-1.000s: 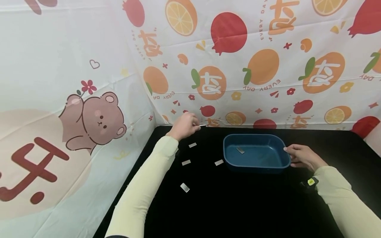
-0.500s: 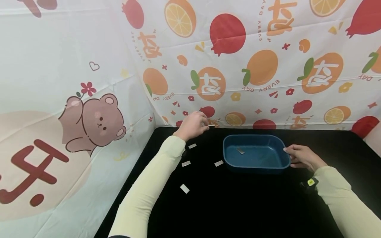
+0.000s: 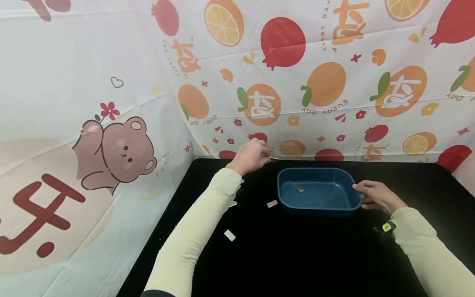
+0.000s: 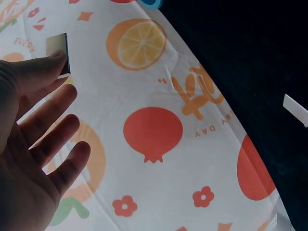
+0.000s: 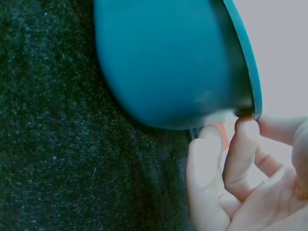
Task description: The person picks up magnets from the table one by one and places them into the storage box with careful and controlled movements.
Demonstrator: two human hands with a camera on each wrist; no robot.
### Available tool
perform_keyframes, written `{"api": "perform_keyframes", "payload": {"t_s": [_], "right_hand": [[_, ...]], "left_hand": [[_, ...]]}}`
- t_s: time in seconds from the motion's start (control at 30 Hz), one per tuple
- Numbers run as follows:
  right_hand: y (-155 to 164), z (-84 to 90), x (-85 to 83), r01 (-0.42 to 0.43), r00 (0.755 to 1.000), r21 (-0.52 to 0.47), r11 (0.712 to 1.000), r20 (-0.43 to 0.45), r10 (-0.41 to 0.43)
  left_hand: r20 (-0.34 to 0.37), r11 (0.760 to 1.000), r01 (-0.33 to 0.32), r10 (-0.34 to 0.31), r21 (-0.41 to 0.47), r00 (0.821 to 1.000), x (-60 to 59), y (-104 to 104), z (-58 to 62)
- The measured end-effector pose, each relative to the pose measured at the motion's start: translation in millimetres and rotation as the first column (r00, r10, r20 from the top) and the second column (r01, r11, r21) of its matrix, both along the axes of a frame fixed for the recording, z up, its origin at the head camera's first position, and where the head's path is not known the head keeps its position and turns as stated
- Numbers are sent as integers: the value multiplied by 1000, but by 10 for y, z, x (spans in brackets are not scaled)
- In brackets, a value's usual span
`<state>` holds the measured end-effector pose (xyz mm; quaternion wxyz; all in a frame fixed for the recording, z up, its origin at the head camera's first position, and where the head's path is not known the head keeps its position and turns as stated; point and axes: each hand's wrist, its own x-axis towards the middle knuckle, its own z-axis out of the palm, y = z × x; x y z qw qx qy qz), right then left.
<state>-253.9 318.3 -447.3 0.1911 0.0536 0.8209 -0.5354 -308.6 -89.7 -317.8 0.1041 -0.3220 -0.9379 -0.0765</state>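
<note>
My left hand (image 3: 252, 156) is at the table's far edge, left of the blue plastic basin (image 3: 326, 203). Thumb and index finger pinch a thin silver rectangular plate (image 4: 57, 44), while the other fingers stay loosely spread in the left wrist view. Inside the basin lies a similar silver plate (image 3: 299, 188). My right hand (image 3: 379, 196) holds the basin's right rim; the right wrist view has the thumb and a finger pinching the rim (image 5: 255, 96) from both sides.
On the black table (image 3: 297, 255) lie more silver plates: one (image 3: 272, 203) left of the basin and another (image 3: 230, 235) nearer the front. Two others are partly hidden by the left sleeve (image 3: 208, 218). A fruit-print cloth (image 3: 222, 103) hangs behind the table.
My left hand has moved right towards the basin with its plate, and its sleeve now covers parts of two plates on the table. The right hand and basin have stayed put.
</note>
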Motion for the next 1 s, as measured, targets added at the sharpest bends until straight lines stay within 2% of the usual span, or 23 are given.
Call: {"api": "perform_keyframes", "payload": {"t_s": [0.33, 0.57, 1.0], "right_hand": [[14, 5, -9, 0, 1000, 3, 1000, 2, 0], [-2, 23, -1, 20, 1000, -14, 1000, 22, -20], [-20, 20, 14, 24, 1000, -10, 1000, 16, -24]], "left_hand": [[43, 1000, 5, -4, -8, 999, 32, 198, -29], [38, 999, 35, -34, -20, 999, 70, 323, -31], [39, 998, 61, -60, -35, 997, 95, 431, -72]]}}
